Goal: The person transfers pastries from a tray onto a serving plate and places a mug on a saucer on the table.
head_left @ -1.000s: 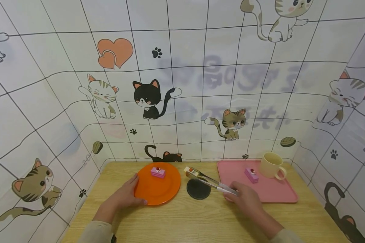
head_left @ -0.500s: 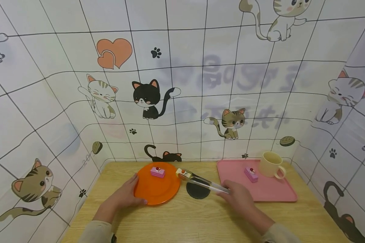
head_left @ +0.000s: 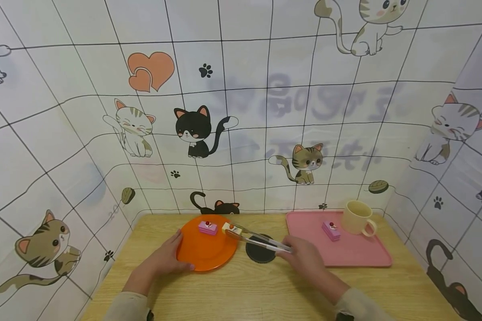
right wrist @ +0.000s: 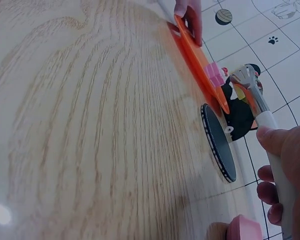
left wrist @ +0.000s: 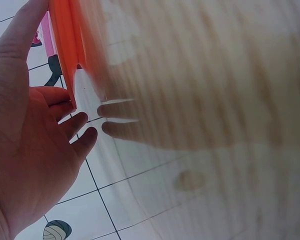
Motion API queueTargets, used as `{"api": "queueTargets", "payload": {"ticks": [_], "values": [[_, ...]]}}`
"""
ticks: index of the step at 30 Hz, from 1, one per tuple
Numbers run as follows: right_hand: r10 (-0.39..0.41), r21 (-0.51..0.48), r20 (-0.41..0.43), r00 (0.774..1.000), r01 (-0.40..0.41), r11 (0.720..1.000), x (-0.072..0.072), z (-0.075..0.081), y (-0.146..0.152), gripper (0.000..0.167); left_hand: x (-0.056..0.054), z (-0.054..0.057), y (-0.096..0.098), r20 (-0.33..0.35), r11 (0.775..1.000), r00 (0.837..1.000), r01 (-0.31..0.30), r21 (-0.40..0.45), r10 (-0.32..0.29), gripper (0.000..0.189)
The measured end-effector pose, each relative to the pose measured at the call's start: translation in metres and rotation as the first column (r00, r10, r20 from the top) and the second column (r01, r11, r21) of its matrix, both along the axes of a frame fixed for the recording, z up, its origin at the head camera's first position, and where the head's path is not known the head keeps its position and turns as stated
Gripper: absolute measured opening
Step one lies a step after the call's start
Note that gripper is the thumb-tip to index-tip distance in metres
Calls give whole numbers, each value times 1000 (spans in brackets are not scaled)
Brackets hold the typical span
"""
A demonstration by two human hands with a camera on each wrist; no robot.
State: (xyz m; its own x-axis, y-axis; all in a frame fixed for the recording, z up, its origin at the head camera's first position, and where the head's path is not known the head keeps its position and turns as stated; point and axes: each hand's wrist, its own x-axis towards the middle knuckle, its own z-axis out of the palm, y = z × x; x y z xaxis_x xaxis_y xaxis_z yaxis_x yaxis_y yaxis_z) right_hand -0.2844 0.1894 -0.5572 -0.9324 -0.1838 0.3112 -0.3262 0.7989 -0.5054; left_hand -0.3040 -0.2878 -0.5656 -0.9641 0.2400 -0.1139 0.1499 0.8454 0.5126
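My left hand [head_left: 166, 256] grips the left side of an orange plate [head_left: 209, 254], its thumb near the front rim. In the left wrist view the fingers [left wrist: 77, 125] bend at the plate's edge. A pink toy cake slice [head_left: 208, 228] with a red berry sits toward the back of the plate. My right hand [head_left: 305, 258] holds white-handled metal tongs [head_left: 265, 243]. Between their tips is a yellow and white toy cake slice [head_left: 230, 229], raised over the plate's right side. In the right wrist view the tongs' head partly hides that slice.
A round black coaster [head_left: 261, 254] lies under the tongs, right of the plate. On the right, a pink tray [head_left: 357, 256] bears another pink cake slice [head_left: 331, 231] and a pale yellow mug [head_left: 357, 217]. A cat-patterned wall covering [head_left: 245, 156] stands behind the wooden table [head_left: 225, 294].
My right hand has moved left with the tongs, carrying the yellow cake slice from above the coaster's back edge to over the plate's right side. The left hand and plate stay put.
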Motion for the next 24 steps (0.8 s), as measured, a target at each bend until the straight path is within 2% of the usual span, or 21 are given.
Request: {"api": "queueTargets", "payload": {"ticks": [12, 24], "values": [[15, 26, -2, 1000, -15, 1000, -5, 1, -19, 28, 0, 0, -1, 0, 1000, 1000, 1, 1, -1, 135], [58, 48, 39, 998, -60, 997, -10, 3, -43, 26, 1, 1, 1, 8, 1000, 1000, -4, 10, 3, 135]]}}
